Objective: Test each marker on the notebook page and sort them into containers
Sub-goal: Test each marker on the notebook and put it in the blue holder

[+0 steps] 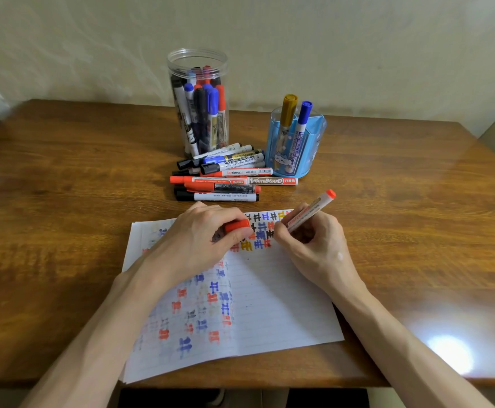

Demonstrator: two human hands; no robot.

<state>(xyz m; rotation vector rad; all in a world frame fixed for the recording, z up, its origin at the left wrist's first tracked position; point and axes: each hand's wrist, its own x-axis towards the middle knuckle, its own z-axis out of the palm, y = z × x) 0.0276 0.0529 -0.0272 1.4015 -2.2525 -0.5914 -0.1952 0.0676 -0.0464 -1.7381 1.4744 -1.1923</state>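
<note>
On the wooden surface (64, 187) a lined notebook page (284, 304) lies open in front of the person, its left half and top rows covered with small hatch marks in red, blue, black and yellow. The right hand (314, 245) grips a red marker (311, 212) in a writing hold, fingers curled round the lower barrel. The barrel tilts up and away to the right, and the writing end sits at the page among the top rows of marks; the tip itself is hidden by the fingers. The left hand (202, 237) rests on the upper left of the page and pinches a red cap (238, 225) between thumb and fingers, the cap pointing toward the right hand. The two hands are near each other but apart, with a strip of marked paper between them. Just beyond the page lies a pile of markers (228, 178), capped in red, black and blue, roughly parallel to the page's top edge. Behind the pile stands a clear jar (199, 104), open at the top and packed with upright markers. To its right, beside the pile, a blue holder (296, 145) holds a gold-capped marker (287, 113) and a blue-capped marker (303, 119), both upright with caps above the rim. A pale wall (358, 39) rises behind the surface.
</note>
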